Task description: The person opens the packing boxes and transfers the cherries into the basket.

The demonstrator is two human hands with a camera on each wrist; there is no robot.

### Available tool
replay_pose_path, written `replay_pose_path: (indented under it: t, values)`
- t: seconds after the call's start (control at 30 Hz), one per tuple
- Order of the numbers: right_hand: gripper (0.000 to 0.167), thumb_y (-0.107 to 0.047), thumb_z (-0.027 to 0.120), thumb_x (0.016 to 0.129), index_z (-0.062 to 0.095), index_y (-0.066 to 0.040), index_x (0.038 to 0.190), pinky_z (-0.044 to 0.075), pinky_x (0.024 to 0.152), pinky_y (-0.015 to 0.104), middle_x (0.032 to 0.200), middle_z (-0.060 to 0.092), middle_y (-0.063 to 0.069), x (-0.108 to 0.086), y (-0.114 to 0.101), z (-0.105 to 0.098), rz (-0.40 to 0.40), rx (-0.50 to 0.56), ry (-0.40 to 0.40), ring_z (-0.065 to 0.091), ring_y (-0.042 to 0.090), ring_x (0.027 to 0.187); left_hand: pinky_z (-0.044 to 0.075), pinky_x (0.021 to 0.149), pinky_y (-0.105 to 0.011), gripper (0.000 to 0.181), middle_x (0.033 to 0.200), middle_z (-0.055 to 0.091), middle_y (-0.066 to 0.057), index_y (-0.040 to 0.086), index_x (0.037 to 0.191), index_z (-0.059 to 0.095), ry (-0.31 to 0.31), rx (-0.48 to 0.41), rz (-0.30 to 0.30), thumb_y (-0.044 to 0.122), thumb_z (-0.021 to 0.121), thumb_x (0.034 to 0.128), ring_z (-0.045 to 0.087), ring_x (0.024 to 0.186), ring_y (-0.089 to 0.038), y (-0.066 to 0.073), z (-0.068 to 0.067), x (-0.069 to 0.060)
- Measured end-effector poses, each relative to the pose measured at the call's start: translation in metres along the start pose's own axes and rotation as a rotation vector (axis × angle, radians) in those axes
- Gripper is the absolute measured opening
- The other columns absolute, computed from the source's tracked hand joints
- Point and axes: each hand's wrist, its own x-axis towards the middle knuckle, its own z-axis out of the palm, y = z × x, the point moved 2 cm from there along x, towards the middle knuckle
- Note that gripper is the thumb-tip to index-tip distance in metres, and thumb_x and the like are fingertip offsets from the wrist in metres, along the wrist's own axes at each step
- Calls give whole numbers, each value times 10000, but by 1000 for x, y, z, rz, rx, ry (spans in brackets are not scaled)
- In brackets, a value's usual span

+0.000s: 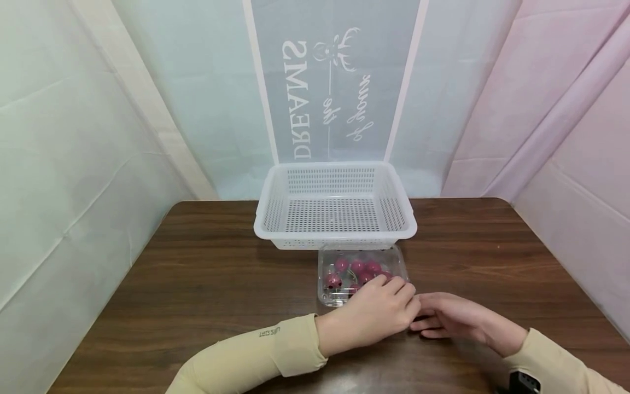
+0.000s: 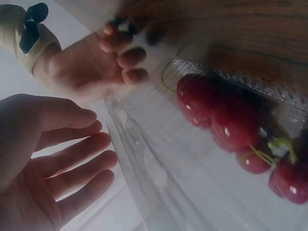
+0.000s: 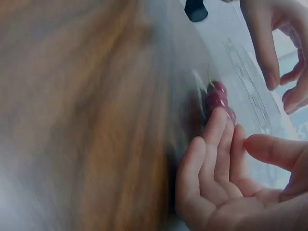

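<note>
A clear plastic box (image 1: 326, 273) with several dark red cherries (image 1: 357, 266) inside lies in front of the basket; its near right corner is hidden by my left hand (image 1: 376, 312). That hand reaches across the box's near right edge, fingers bent loosely. In the left wrist view the left hand (image 2: 62, 154) has its fingers spread beside the box's edge. My right hand (image 1: 460, 320) is at the right of the left hand, palm turned toward the box. The right wrist view shows the right hand (image 3: 226, 187) with relaxed fingers near the cherries (image 3: 217, 98); contact cannot be told.
A white perforated basket (image 1: 334, 235) stands at the back of the brown wooden table (image 1: 221, 284), right behind the box. Pale cloth hangs on the left and right, and a grey panel with white lettering (image 1: 297, 98) is at the back.
</note>
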Motion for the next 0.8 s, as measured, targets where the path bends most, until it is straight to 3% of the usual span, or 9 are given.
replay_pose_path:
  t: [0.23,0.37,0.6,0.8]
  values:
    - [384,-227,440,983,524,45,1242,486,783,307,978,687,-33,-2,-13,-8,-67,-273,139,641,89,905,413,618,-208,215,927,596,88,249,913,620,-35,42,16,202,418,971,550,796,-94,5,6,8]
    - [345,-224,444,980,554,16,1202,475,810,320,957,681,-53,-1,-20,-14,-69,-328,163,619,66,895,432,593,-205,238,891,604,65,253,881,602,-30,65,-13,209,394,988,566,760,-107,6,7,11]
    - [238,-210,450,981,597,-134,1151,403,846,313,981,675,-99,3,-17,-25,-51,-239,51,602,43,925,450,564,-203,256,889,639,26,246,865,601,-49,94,-45,171,384,978,573,760,-123,10,7,15]
    - [239,-171,420,989,599,-163,1147,406,826,248,1029,659,-105,5,-14,-26,-96,-154,-49,589,25,939,474,574,-208,312,960,677,-8,245,896,638,-80,96,-99,156,351,981,591,785,-129,14,8,17]
